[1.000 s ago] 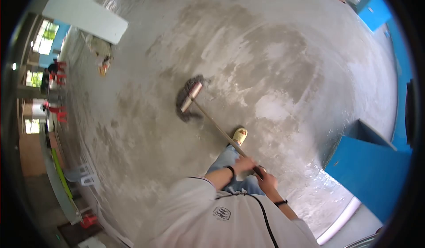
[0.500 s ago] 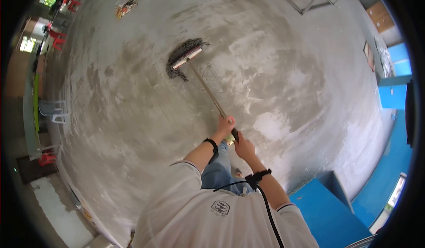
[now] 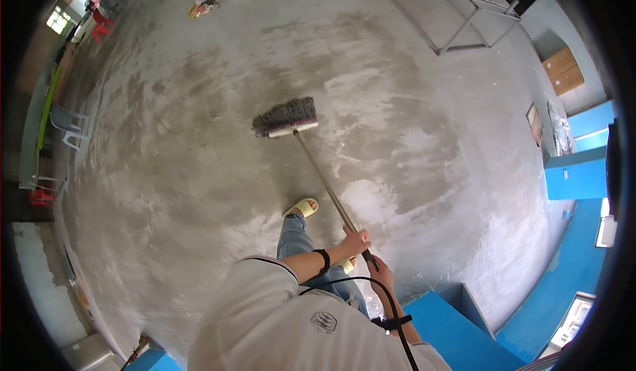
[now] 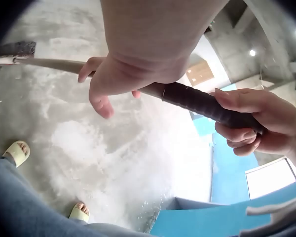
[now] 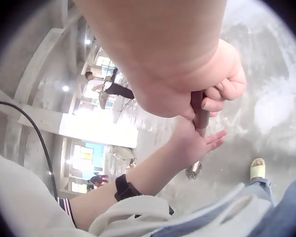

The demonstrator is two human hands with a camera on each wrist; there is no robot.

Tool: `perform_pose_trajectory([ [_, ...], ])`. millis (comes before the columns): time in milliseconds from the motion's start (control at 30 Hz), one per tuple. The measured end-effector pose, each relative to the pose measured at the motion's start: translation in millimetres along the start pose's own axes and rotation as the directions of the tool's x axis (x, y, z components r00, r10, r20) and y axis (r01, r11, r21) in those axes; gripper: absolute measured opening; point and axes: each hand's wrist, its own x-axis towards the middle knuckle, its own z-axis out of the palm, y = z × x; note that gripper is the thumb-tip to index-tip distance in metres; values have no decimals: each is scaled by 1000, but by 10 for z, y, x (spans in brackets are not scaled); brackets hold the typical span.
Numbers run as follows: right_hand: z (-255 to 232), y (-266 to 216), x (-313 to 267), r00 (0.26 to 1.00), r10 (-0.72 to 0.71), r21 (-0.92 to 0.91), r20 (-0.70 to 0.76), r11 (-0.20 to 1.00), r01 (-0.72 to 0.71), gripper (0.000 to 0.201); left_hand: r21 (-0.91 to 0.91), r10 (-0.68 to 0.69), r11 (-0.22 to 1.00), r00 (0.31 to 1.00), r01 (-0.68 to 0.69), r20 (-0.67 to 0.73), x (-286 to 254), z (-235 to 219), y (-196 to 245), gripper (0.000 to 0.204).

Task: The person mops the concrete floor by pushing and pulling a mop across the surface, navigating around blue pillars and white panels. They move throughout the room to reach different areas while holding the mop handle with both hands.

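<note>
A mop with a dark grey yarn head [image 3: 288, 114] and a pale bar lies on the concrete floor, ahead of the person in the head view. Its long handle [image 3: 326, 187] slants back toward the body. My left hand [image 3: 356, 240] holds the handle partway up, fingers and thumb loosely around it. At the top end, my right hand [image 3: 381, 271] grips the dark sleeve, its fingers curled round it in the left wrist view. That ribbed dark grip [image 4: 190, 100] spans between both hands there. The right wrist view shows some left fingers [image 5: 217, 139] stretched out beside the handle.
Damp patches mark the floor [image 3: 218, 192]. A blue box-like unit [image 3: 457, 328] stands close on the right. Farther off are a metal frame [image 3: 467, 30], a cardboard box [image 3: 563, 71] and a grey plastic chair [image 3: 68, 124]. Yellow slippers [image 3: 305, 207] are on the person's feet.
The mop head went forward, then came back nearer, and its bar now lies more crosswise. The view has turned, bringing the metal frame further in. Both hands stay on the handle.
</note>
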Motion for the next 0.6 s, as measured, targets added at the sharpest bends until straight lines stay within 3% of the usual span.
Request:
perform_pose_trajectory([
  [100,-311,671,-623,996,35,-61,-80,997,-40,40,174,117,976,988,-134,106,-127,1073,-41,26],
  [167,-443,1163,-1103,993,7,-113,-114,993,-20,42,294,286,875,900,-386,329,-227,1730,-89,33],
  [233,-489,1706,-1526,993,-41,-186,-108,982,21,44,510,-13,788,820,-344,572,-443,2246,154,38],
  [300,-267,2505,-1815,997,-1,-359,-81,933,-28,49,501,-303,862,717,-75,628,-686,2617,313,40],
  [333,-230,2577,-1912,996,9,-337,-89,941,-39,49,518,-313,851,709,-85,632,-805,2726,327,40],
  [400,-299,2551,-2218,985,99,-182,-140,975,-124,48,317,-24,824,530,-469,848,-986,2893,285,41],
  [433,-374,2448,-2323,976,142,-98,-164,982,-160,47,332,-44,813,518,-478,854,-1000,2976,251,41],
  [500,-436,2240,-2417,952,234,80,-198,972,-222,47,515,-338,832,549,-205,765,-1001,3107,111,41],
  [533,-462,2110,-2354,931,256,29,-261,966,-258,44,593,-461,798,531,-102,711,-956,3108,164,39],
  [567,-348,2214,-2211,916,260,57,-305,965,-255,44,607,-472,788,528,-107,706,-947,2972,348,39],
  [600,-274,2329,-2088,907,266,58,-325,963,-262,43,592,-400,792,604,-149,689,-943,2761,564,39],
])
